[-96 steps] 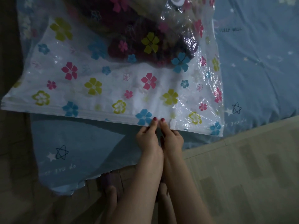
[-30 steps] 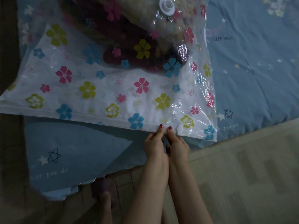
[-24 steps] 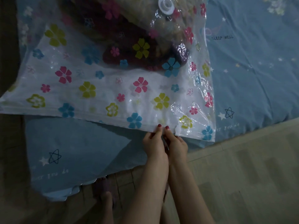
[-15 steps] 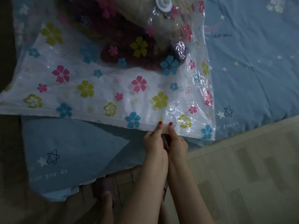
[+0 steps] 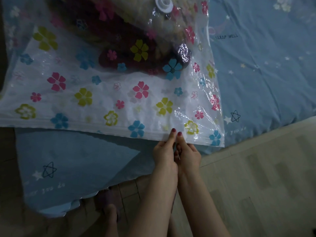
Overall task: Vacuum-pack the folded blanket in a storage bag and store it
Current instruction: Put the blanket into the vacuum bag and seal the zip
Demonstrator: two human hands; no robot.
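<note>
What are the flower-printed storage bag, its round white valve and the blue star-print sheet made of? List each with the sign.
Flower-printed storage bag: looks like thin glossy clear plastic film; it wrinkles, glints and shows the blanket through.
Round white valve: seemingly hard moulded plastic, smooth, with raised rings.
Blue star-print sheet: woven fabric, probably cotton, matte with soft creases.

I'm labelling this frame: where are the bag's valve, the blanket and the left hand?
valve [image 5: 163,3], head view, white round cap.
blanket [image 5: 119,53], head view, dark red fold inside bag.
left hand [image 5: 163,154], head view, back of hand.
</note>
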